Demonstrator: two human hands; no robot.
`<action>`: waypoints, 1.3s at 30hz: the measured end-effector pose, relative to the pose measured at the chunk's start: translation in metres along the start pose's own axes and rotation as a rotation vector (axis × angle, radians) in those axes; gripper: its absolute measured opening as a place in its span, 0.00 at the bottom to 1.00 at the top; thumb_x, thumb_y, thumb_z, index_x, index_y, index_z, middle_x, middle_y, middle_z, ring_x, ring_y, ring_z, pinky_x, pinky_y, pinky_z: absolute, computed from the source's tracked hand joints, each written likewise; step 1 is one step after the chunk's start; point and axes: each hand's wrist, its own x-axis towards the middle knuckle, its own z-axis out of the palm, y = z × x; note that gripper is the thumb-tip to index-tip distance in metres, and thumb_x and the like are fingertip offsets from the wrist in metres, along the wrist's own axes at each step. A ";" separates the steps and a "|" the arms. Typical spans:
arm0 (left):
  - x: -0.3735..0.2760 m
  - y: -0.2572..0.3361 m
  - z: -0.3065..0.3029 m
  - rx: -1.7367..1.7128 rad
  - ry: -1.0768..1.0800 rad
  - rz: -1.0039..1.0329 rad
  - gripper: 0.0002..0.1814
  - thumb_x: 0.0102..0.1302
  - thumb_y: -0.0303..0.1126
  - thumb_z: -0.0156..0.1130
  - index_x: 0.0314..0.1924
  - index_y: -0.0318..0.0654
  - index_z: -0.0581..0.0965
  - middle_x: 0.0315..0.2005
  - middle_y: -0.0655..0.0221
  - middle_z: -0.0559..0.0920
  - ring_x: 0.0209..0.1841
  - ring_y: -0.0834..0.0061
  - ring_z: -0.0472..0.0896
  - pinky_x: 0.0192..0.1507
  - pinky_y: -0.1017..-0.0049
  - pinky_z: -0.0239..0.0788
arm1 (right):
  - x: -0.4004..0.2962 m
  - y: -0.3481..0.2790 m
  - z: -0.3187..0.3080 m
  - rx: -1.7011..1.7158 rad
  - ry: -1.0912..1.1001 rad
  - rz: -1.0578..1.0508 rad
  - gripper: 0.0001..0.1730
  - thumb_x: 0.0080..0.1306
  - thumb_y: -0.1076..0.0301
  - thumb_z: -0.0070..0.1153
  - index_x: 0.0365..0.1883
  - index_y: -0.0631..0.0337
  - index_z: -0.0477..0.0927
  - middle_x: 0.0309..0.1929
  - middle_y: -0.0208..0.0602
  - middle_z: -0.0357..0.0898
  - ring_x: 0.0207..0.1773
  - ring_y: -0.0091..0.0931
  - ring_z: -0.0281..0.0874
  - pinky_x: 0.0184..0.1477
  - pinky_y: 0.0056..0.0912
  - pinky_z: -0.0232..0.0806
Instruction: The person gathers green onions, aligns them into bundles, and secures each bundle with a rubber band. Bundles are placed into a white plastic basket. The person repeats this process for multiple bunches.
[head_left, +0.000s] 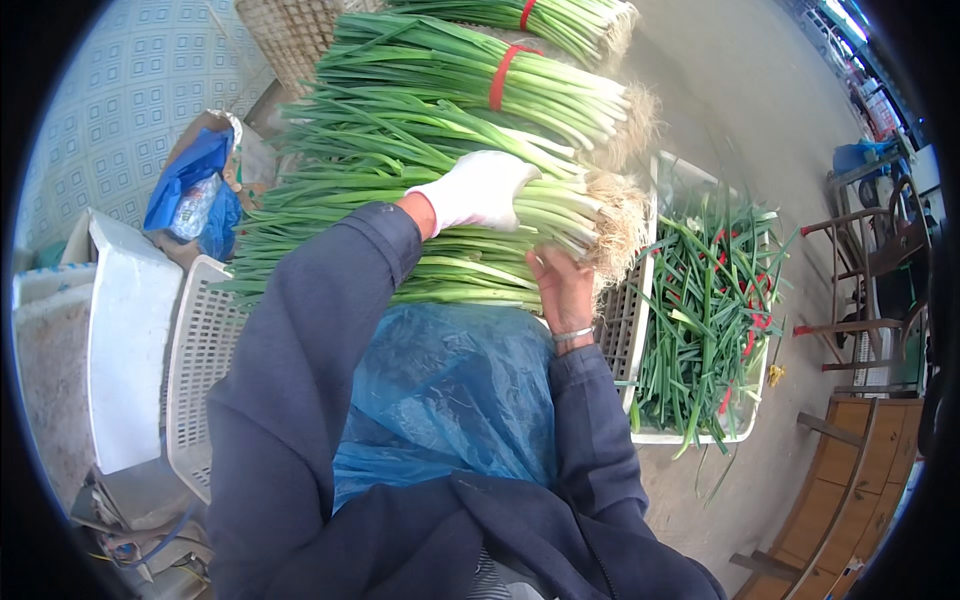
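Note:
My left hand (487, 191), in a white glove, is wrapped around a bunch of green onions (559, 210) just below its pale root ends. My bare right hand (562, 289), with a silver bracelet at the wrist, touches the stalks beneath the roots; its fingertips are partly hidden there. Loose green onions (465, 277) lie under and beside both hands, leaves to the left and roots to the right. Beyond them lie a bundle tied with a red band (506, 75) and another tied bundle (570, 26). A blue plastic sheet (450, 390) covers my lap.
At right, a white crate (641, 360) holds cut green leaves (697, 322) and red strips. A perforated plastic basket (199, 375) and a white foam box (135, 352) stand at left, near a blue bag (191, 180). Farther right are a chair (885, 270) and a wooden cabinet (862, 465).

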 end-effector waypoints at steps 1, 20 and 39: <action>0.001 0.001 0.001 0.006 -0.003 0.003 0.30 0.46 0.40 0.70 0.52 0.39 0.78 0.38 0.52 0.83 0.44 0.50 0.82 0.47 0.58 0.73 | -0.004 -0.001 0.012 -0.015 -0.006 0.009 0.20 0.64 0.80 0.62 0.54 0.63 0.76 0.48 0.36 0.81 0.46 0.25 0.80 0.49 0.33 0.78; -0.005 0.008 0.004 0.025 -0.007 0.009 0.31 0.47 0.36 0.67 0.55 0.39 0.76 0.38 0.52 0.83 0.45 0.50 0.81 0.47 0.58 0.73 | 0.015 0.019 0.003 -0.143 0.109 0.097 0.12 0.68 0.71 0.59 0.49 0.63 0.80 0.43 0.32 0.82 0.38 0.21 0.77 0.39 0.24 0.73; -0.023 -0.002 -0.068 -0.115 0.268 -0.111 0.29 0.43 0.35 0.73 0.49 0.38 0.79 0.36 0.56 0.85 0.40 0.60 0.85 0.46 0.67 0.76 | 0.031 0.024 -0.006 -0.041 0.217 0.108 0.09 0.68 0.70 0.61 0.47 0.56 0.80 0.40 0.28 0.82 0.35 0.22 0.79 0.43 0.33 0.78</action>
